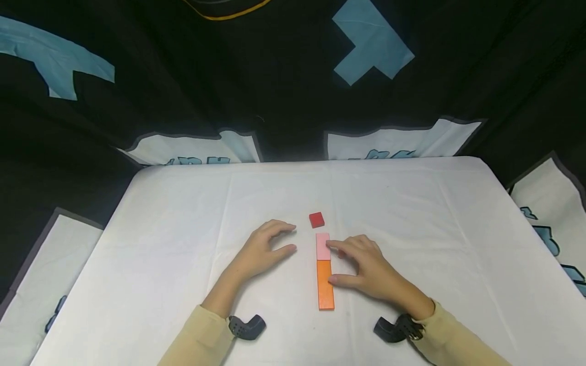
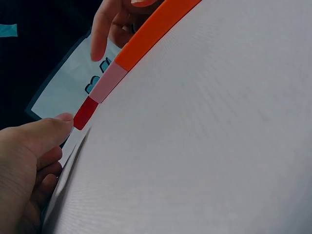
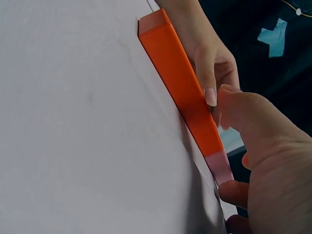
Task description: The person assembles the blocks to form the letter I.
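Observation:
A long orange block (image 1: pixel 325 297) lies on the white table, its far end meeting a shorter pink block (image 1: pixel 322 249) in one straight line. Just beyond the pink block, a small red block (image 1: pixel 316 220) sits slightly turned, with a narrow gap between them. My right hand (image 1: pixel 368 267) is at the right side of the row, index fingertip overlapping the pink block's edge and thumb tip right at the orange block's side. To the left, my left hand (image 1: pixel 261 251) rests apart from the blocks with relaxed fingers and nothing in its grasp.
The white cloth-covered table (image 1: pixel 160 254) spreads out around the blocks. Dark curtains (image 1: pixel 274 76) with light blue patches hang beyond its far edge. A dark curved device (image 1: pixel 247 328) sits at the left wrist, and a similar one (image 1: pixel 391 330) at the right.

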Demonstrator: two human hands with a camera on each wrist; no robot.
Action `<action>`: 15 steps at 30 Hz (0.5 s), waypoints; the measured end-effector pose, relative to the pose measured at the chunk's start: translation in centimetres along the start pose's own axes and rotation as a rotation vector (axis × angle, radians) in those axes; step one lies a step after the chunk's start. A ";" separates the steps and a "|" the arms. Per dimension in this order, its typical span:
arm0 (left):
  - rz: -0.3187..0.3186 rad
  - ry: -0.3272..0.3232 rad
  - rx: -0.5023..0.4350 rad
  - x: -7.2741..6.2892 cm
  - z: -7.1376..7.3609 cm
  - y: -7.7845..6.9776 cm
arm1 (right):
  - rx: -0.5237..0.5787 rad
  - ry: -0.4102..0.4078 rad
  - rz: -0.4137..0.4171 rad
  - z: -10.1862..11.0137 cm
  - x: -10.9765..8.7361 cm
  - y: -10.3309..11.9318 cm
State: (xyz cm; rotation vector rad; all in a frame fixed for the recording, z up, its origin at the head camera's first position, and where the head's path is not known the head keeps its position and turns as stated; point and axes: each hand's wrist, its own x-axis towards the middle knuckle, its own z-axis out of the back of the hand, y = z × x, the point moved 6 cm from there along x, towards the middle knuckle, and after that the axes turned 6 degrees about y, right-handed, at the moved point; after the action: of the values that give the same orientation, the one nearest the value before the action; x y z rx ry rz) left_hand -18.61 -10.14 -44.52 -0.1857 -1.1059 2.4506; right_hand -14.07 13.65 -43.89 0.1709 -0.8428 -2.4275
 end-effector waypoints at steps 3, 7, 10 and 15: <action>0.011 0.004 -0.004 0.0 0.0 0.0 | -0.005 0.012 0.010 -0.2 0.2 0.2; 0.014 0.006 -0.010 0.1 -0.1 0.1 | -0.011 0.020 0.009 -0.5 0.3 0.2; 0.021 0.005 -0.009 0.1 -0.1 0.2 | -0.009 0.023 -0.003 -0.6 0.3 0.1; 0.032 0.006 -0.008 0.1 -0.1 0.2 | -0.015 0.016 0.008 -0.7 0.4 0.2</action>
State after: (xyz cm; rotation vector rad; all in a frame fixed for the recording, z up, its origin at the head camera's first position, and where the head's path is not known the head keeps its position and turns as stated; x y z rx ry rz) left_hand -18.75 -10.20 -44.73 -0.2150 -1.1188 2.4722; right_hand -14.09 12.99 -44.31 0.1804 -0.8163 -2.4214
